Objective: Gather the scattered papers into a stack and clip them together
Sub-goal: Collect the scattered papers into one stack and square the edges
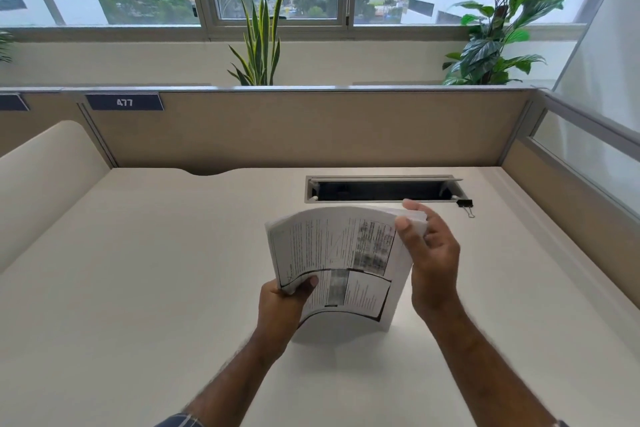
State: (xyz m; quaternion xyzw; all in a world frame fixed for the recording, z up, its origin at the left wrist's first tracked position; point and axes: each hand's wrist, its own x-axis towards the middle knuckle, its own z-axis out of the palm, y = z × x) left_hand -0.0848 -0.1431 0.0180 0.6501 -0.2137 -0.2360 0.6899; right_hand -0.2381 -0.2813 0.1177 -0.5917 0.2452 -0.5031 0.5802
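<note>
A stack of printed papers (pixel 337 253) stands tilted on its lower edge on the white desk (pixel 138 270), bowed toward me. My left hand (pixel 284 305) grips the stack's lower left corner, thumb on the front sheet. My right hand (pixel 431 260) pinches the upper right corner between thumb and fingers. A black binder clip (pixel 465 203) lies on the desk beyond my right hand, beside the right end of the cable slot, apart from the papers.
An open cable slot (pixel 381 189) is cut into the desk behind the papers. Beige partition walls (pixel 294 128) close the desk at the back, left and right. Two plants (pixel 259 42) stand behind the partition under the window.
</note>
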